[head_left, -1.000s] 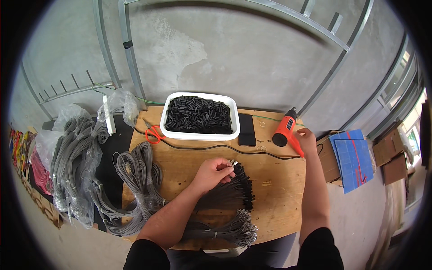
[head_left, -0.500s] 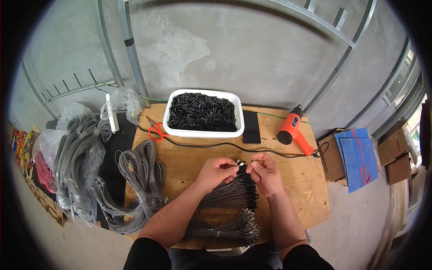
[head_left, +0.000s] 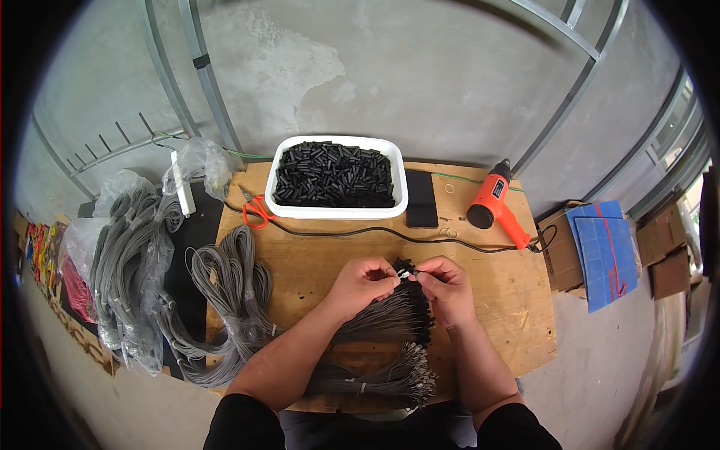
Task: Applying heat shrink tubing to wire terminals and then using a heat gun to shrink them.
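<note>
Over the middle of the bench, my left hand (head_left: pixel 364 286) pinches a thin grey cable close to its whitish metal end (head_left: pixel 404 274). Opposite it, my right hand (head_left: pixel 445 292) pinches a small black sleeve against that end; the fingers hide how far the two overlap. Beneath both hands lies a fan of grey cables (head_left: pixel 386 319) with black tips. Nearer to me, a tied bundle of grey cables (head_left: pixel 367 381) shows bare silvery ends. Behind my hands, a white tub (head_left: pixel 337 213) holds many short black sleeves (head_left: pixel 334 176).
Red-handled scissors (head_left: pixel 259 211) lie left of the tub, a black phone (head_left: pixel 421 201) right of it. An orange heat gun (head_left: pixel 491 199) stands at the back right, its black cord (head_left: pixel 352 233) crossing the bench. Coiled grey cables (head_left: pixel 236 277) and plastic-wrapped bundles (head_left: pixel 131 262) fill the left.
My right fingers have closed in on the cable end, bringing the black sleeve up to it. The left hand keeps its pinch. The whole view has shifted slightly.
</note>
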Tool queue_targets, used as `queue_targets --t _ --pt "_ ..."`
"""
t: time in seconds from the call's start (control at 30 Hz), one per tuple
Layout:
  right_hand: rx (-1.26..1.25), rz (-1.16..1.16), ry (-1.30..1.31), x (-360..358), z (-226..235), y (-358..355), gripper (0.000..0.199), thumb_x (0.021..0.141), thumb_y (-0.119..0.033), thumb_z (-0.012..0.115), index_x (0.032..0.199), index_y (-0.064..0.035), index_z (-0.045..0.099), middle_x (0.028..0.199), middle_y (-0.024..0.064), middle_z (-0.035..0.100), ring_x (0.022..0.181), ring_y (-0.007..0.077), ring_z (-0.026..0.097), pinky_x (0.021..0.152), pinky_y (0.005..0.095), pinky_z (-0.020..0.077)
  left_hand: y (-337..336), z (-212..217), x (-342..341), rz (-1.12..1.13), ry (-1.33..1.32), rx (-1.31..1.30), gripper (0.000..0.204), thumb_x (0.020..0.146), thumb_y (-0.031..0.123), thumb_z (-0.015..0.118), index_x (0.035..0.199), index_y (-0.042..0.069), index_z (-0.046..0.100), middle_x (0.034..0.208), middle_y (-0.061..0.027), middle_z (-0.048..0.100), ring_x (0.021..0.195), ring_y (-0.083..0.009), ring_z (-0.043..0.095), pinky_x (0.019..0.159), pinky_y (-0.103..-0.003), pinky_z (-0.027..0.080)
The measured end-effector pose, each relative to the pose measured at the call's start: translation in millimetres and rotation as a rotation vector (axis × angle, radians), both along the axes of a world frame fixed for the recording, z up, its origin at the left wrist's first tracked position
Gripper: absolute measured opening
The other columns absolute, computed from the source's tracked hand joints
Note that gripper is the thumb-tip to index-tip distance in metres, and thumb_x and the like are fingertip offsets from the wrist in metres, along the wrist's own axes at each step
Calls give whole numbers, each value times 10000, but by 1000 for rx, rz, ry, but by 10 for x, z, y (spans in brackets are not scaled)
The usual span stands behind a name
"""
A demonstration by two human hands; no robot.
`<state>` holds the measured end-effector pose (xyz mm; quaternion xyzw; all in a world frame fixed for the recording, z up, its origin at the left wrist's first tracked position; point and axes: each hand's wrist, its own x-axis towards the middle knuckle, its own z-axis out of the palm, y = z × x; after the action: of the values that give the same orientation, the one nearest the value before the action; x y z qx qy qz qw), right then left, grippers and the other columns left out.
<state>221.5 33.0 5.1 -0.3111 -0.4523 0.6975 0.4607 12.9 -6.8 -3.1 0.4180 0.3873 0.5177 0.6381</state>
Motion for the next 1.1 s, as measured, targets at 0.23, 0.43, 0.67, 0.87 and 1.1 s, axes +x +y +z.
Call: queue_targets --t 0.23,0.43,0.67,0.87,1.1 --pt "18 0 -86 -23 43 -41 168 926 64 669 1082 12 703 934 110 745 599 31 471 522 185 345 1 15 -17 -5 29 12 62 927 33 706 916 0 654 753 -4 623 658 -60 560 589 -212 438" --pt "72 -23 -150 -30 48 -48 161 936 52 681 1084 16 735 856 27 712 588 12 456 516 175 348 8 -26 -20 -20 16 25 67 926 46 715 930 0 666 751 1 625 656 -57 563 591 -211 439" --pt "118 -35 -157 -36 45 -42 197 937 40 683 1120 4 746 841 -4 690 595 15 456 523 182 365 2 -10 -30 -41 118 39 87 920 68 724 940 -14 705 749 -2 648 656 -54 571 593 -216 443" --pt "129 -7 -161 2 -23 -27 166 936 29 693 1092 11 745 849 7 697 602 19 465 527 186 370 1 -10 -46 -46 173 65 87 906 68 729 934 -13 713 759 0 659 679 -51 576 604 -226 454" --pt "147 -17 -228 -5 -7 -40 137 934 9 709 1065 9 749 820 -3 692 603 16 477 526 184 373 -15 37 -38 -21 289 75 99 889 88 748 919 -3 724 778 7 681 703 -48 590 634 -231 479"
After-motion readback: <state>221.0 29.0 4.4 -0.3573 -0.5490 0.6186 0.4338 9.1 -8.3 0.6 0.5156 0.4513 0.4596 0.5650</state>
